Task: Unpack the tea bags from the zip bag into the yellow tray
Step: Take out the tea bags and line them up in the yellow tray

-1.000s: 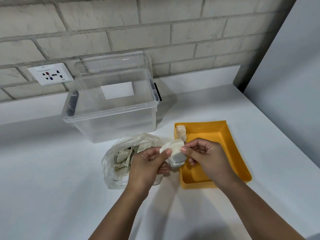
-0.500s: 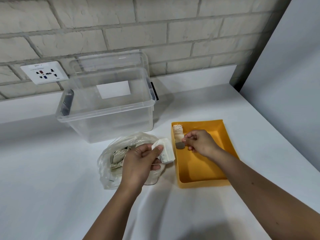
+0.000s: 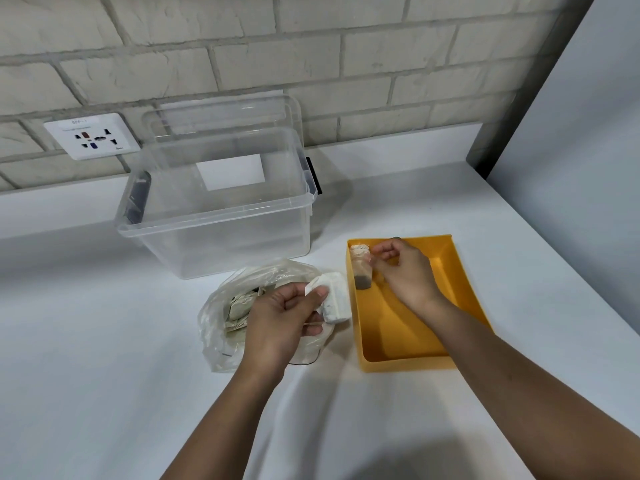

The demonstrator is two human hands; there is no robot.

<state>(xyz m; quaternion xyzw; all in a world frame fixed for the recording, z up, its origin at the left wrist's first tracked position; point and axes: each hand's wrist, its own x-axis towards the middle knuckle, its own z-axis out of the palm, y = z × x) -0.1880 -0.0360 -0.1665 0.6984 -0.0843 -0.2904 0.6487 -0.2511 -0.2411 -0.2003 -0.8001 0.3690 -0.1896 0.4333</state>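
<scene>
A clear zip bag (image 3: 221, 327) with several pale tea bags inside lies on the white counter. My left hand (image 3: 280, 323) hovers over it and pinches a small stack of white tea bags (image 3: 334, 299) between thumb and fingers. To the right stands the yellow tray (image 3: 408, 344). Against its far left wall stands a row of tea bags (image 3: 362, 268). My right hand (image 3: 405, 271) is inside the tray, its fingertips pinching the nearest tea bag of that row.
An open clear plastic storage box (image 3: 214, 216) stands behind the zip bag, its lid leaning against the brick wall. A white wall socket (image 3: 90, 136) is at the left. A grey panel (image 3: 588, 168) bounds the counter on the right.
My right hand took one tea bag from the stack, carried it into the tray and set it against the far left wall. My left hand stayed over the zip bag with the stack.
</scene>
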